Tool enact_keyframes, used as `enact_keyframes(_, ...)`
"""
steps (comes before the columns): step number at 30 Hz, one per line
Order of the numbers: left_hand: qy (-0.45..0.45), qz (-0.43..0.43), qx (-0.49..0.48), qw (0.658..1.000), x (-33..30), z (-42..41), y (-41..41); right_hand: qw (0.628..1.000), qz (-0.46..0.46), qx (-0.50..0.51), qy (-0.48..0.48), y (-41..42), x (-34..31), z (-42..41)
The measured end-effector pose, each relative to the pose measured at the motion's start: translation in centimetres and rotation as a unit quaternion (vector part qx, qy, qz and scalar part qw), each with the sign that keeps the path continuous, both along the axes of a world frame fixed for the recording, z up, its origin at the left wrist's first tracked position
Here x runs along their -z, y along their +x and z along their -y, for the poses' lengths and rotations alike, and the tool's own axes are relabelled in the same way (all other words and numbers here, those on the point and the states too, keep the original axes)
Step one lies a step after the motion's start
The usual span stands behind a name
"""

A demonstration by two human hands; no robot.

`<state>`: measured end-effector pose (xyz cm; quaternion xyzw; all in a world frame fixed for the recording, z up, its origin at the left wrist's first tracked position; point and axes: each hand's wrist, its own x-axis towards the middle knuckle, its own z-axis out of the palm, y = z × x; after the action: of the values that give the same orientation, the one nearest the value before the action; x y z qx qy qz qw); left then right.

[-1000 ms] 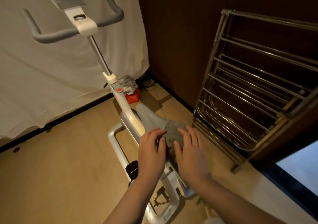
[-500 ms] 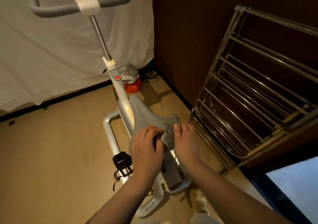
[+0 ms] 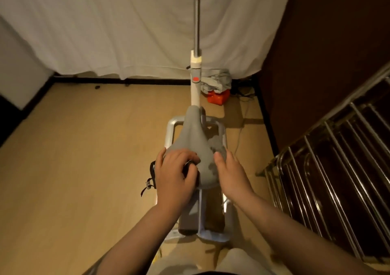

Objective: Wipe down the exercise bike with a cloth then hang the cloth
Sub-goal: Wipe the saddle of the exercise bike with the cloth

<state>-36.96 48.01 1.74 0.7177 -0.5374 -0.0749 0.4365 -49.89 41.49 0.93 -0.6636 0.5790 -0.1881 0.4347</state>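
The grey saddle (image 3: 195, 141) of the exercise bike (image 3: 196, 80) is steadied at its rear left edge by the left hand (image 3: 176, 172), fingers curled over it. The grey cloth (image 3: 216, 148) is pressed flat against the saddle's right edge by the straight-fingered right hand (image 3: 230, 172), for wiping. Compared with a second ago, the bike is now viewed squarely from behind, and the cloth sits further right.

The grey padded bike saddle (image 3: 195, 139) looks matt and smooth; the mottled grey cloth (image 3: 215, 148) on its right edge is soft fabric; the steel-tube drying rack (image 3: 329, 158) gleams glossy.
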Motion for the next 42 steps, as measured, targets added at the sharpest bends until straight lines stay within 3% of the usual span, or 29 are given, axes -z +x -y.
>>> enact_keyframes(5, -0.026, -0.072, -0.132, 0.988, 1.3, -2.1, -1.4, 0.983, 0.002, -0.109, -0.146, -1.6, -0.1, -2.6)
enact_keyframes(8, -0.003, -0.150, -0.196, 0.969, 1.3, -4.1, -2.1, 0.975, -0.017, -0.136, -0.177, -3.1, -0.5, -1.6)
enact_keyframes(12, -0.010, -0.205, -0.238, 0.949, 1.1, -5.4, -2.7, 0.893, -0.108, -0.279, -0.336, -1.4, -1.3, -1.6)
enact_keyframes(24, -0.027, -0.279, -0.273, 0.920, -0.3, -3.7, -1.4, 0.821, -0.114, -0.425, -0.363, -0.7, -1.4, 1.5)
enact_keyframes(32, 0.012, -0.271, -0.217, 0.938, -0.2, -2.7, 1.2, 0.844, -0.160, -0.346, -0.378, 3.1, -2.5, -0.4)
enact_keyframes(36, 0.047, -0.230, -0.132, 0.963, -0.8, -3.0, 2.9, 0.823, -0.134, -0.400, -0.380, 0.9, -1.5, -0.7)
enact_keyframes(37, 0.058, -0.225, -0.113, 0.966, -1.0, -2.9, 3.4, 0.844, -0.121, -0.380, -0.359, 1.0, -1.7, 0.0)
enact_keyframes(40, 0.082, -0.220, -0.062, 0.970, -2.0, -2.3, 4.4, 0.941, -0.093, -0.177, -0.274, 2.4, -1.9, -0.9)
enact_keyframes(42, 0.092, -0.203, -0.009, 0.975, -2.8, -1.9, 4.6, 0.938, -0.140, -0.125, -0.291, 3.4, -1.5, -2.9)
